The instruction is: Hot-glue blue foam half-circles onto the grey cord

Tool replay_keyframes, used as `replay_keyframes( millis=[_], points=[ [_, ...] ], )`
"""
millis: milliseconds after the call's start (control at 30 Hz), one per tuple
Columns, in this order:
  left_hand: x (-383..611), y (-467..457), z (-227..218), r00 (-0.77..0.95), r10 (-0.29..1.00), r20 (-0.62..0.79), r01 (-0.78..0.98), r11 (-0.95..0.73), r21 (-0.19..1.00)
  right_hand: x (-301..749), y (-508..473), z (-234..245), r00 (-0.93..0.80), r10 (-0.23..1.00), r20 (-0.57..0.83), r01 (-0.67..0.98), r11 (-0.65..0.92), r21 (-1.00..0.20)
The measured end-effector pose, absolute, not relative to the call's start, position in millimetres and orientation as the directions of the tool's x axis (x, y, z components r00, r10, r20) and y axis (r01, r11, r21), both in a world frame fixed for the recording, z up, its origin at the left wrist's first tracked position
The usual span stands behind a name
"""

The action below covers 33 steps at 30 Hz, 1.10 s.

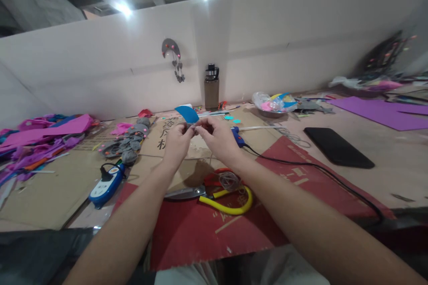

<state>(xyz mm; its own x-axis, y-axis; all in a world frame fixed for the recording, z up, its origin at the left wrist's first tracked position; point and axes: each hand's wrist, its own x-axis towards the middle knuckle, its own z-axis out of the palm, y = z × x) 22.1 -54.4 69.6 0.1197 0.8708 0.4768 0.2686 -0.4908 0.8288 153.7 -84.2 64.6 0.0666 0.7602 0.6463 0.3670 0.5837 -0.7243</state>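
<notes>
A blue crescent-shaped craft piece (187, 114) sticks up from the pinched fingertips of my left hand (177, 144). My right hand (221, 140) is closed with its fingertips touching those of the left. What the right fingers pinch is hidden, though a thin string seems to hang below them. Under my hands lie large scissors (230, 207) with yellow handles, and a coil of grey string (229, 181) rests on an orange-red handle behind them. Just beyond my right hand is a blue glue gun (238, 137), partly covered, with a white glue stick at its back.
Red cardboard (187, 236) covers the front of the table. To the left are a power strip (107, 185), grey felt pieces (129, 140) and coloured scraps (50, 136). A phone (338, 147) and purple sheet (377, 111) lie right. Behind stand a bottle (211, 91) and a bowl (272, 113).
</notes>
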Motion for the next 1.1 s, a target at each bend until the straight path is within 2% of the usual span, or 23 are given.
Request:
replay_keyframes(
  millis=[167, 300, 467, 600, 700, 833, 933, 1000, 1100],
  points=[
    [27.4, -54.0, 69.0, 0.211, 0.919, 0.332, 0.063, -0.352, 0.934, 158.9, -80.9, 62.1, 0.146, 0.779, 0.610, 0.265, 0.563, -0.783],
    [29.8, -53.7, 67.2, 0.237, 0.915, 0.328, -0.074, -0.320, 0.945, 162.1, -76.0, 60.7, 0.185, 0.806, 0.563, 0.208, 0.527, -0.824],
    [30.1, -56.3, 68.9, 0.241, 0.910, 0.337, -0.123, -0.316, 0.941, 163.0, -74.3, 63.7, 0.147, 0.841, 0.520, 0.120, 0.507, -0.854],
    [32.0, -57.1, 68.1, 0.268, 0.909, 0.319, -0.148, -0.288, 0.946, 166.1, -74.1, 63.7, 0.111, 0.829, 0.548, 0.193, 0.523, -0.830],
    [31.8, -55.2, 66.5, 0.262, 0.913, 0.313, -0.164, -0.278, 0.947, 170.0, -74.2, 62.9, 0.118, 0.792, 0.599, 0.334, 0.536, -0.775],
    [27.5, -52.5, 67.1, 0.207, 0.925, 0.318, 0.007, -0.326, 0.945, 173.9, -73.9, 61.9, 0.103, 0.743, 0.661, 0.515, 0.529, -0.674],
    [25.6, -53.2, 69.4, 0.186, 0.935, 0.302, 0.084, -0.321, 0.943, 173.8, -73.1, 60.1, 0.071, 0.735, 0.674, 0.575, 0.522, -0.630],
    [26.1, -54.8, 70.6, 0.167, 0.955, 0.245, 0.049, -0.256, 0.965, 172.8, -72.6, 58.8, 0.071, 0.740, 0.668, 0.583, 0.513, -0.630],
    [28.2, -56.2, 70.6, 0.212, 0.974, 0.084, -0.084, -0.067, 0.994, 172.1, -71.9, 58.3, 0.091, 0.756, 0.648, 0.574, 0.492, -0.655]
  ],
)
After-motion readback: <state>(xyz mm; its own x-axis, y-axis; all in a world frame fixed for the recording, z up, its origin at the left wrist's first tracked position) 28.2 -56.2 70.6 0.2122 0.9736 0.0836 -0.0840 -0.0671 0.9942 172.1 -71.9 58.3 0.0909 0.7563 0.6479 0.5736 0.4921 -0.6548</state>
